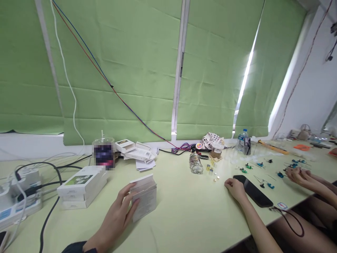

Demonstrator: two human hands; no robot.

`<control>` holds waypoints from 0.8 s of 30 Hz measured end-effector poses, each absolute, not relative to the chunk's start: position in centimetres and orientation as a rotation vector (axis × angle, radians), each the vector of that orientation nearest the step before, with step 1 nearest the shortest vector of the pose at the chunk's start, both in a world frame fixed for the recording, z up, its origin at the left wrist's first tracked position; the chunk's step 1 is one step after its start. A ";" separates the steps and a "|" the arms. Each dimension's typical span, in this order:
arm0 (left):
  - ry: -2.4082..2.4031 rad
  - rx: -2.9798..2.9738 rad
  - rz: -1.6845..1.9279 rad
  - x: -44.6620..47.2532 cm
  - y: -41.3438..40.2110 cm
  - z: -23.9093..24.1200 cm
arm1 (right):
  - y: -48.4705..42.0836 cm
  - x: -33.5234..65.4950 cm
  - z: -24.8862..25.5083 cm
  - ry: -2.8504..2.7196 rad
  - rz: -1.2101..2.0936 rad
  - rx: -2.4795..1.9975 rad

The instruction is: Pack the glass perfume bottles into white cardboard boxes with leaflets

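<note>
My left hand (117, 214), in a dark sleeve, comes in from the bottom and is closed on a small white cardboard box (145, 202). The thumb presses on the near face and the fingers go round its far left side. The box stands tilted just above or on the table, with its top flap (142, 180) raised and faint print on its side. My right hand is out of view. Left of the box lie stacked white boxes (81, 186) with a green picture on top. Behind it is a pile of opened white boxes and papers (139, 153).
A power strip with cables (23, 200) is at the left. A glass jar (196, 163) lies right of centre. A co-worker's bare hand (235, 189) rests by a black phone (254, 191); other hands (302, 177) work near small blue and green parts (270, 185).
</note>
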State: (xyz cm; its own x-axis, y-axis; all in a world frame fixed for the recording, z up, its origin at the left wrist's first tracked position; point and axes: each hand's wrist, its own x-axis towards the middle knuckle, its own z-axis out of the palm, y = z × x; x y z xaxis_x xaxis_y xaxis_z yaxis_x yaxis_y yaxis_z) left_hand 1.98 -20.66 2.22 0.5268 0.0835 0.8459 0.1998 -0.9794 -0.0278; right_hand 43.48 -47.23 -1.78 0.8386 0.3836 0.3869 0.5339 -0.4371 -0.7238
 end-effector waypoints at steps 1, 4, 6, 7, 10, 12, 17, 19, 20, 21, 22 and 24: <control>-0.248 -2.640 -1.453 2.0 -20.6 2.2 | -46.4 43.4 -1.3 -0.682 -0.210 -2.050; -0.239 -2.637 -1.448 1.9 -20.5 2.0 | -42.8 43.2 0.6 -0.736 -0.234 -1.927; -0.231 -2.634 -1.443 1.8 -20.5 2.0 | -39.9 43.0 2.1 -0.801 -0.249 -1.838; -0.231 -2.636 -1.441 1.7 -20.5 2.0 | -38.4 42.8 2.7 -0.834 -0.256 -1.802; -0.239 -2.641 -1.439 1.7 -20.5 2.1 | -34.8 42.5 3.9 -0.908 -0.273 -1.745; -0.235 -2.637 -1.442 1.6 -20.6 2.2 | -33.5 42.2 4.0 -0.933 -0.283 -1.738; -0.241 -2.649 -1.447 1.7 -20.6 2.1 | -32.7 42.0 3.2 -0.961 -0.294 -1.733; -0.255 -2.655 -1.454 1.7 -20.5 2.0 | -32.7 41.9 3.0 -0.972 -0.300 -1.724; -0.259 -2.657 -1.457 1.7 -20.5 2.0 | -32.7 41.9 2.9 -0.978 -0.301 -1.718; -0.260 -2.658 -1.459 1.7 -20.4 1.9 | -32.7 41.9 2.8 -0.981 -0.302 -1.713; -0.259 -2.656 -1.464 1.7 -20.4 1.9 | -32.7 41.9 2.8 -0.981 -0.302 -1.708; -0.254 -2.654 -1.471 1.7 -20.4 2.0 | -32.6 41.8 2.6 -0.974 -0.303 -1.700</control>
State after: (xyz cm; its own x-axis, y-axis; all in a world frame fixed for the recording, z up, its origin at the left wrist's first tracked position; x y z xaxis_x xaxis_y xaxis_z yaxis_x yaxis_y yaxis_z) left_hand 1.68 -20.40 1.98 0.5204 0.0985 0.8482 0.1919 -0.9814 -0.0037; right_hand 41.84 -32.65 2.65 0.6296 0.4496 0.6335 0.7296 -0.0621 -0.6810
